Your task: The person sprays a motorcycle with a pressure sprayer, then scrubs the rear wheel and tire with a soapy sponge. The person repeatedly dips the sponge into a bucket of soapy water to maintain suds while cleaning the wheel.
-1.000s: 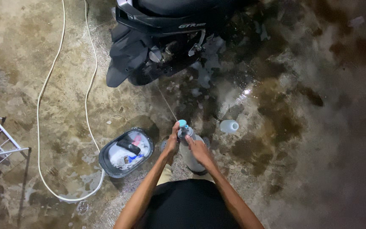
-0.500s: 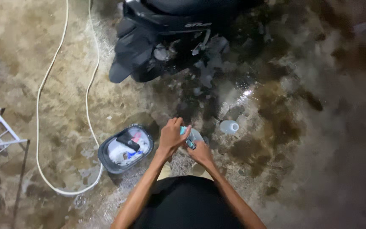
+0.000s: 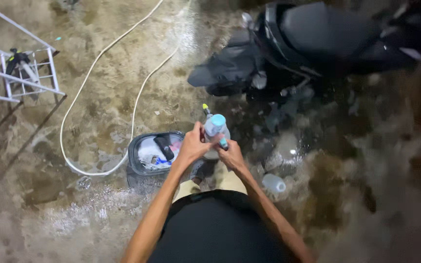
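I have both hands on the small translucent plastic spray bottle with the light-blue cap point(image 3: 216, 127), held up over the wet concrete floor point(image 3: 98, 209), just right of the grey plastic tub point(image 3: 133, 157). My left hand point(image 3: 191, 146) is curled closed around its body; my right hand point(image 3: 230, 155) grips the lower part and nozzle piece. It looks light, thin-walled and probably slippery when wet, so I'd hold the body firmly, not the cap.

The light is dim and yellowish, glare shines on the wet floor point(image 3: 98, 214), and the dark scooter point(image 3: 317, 44) seems slightly blurred.
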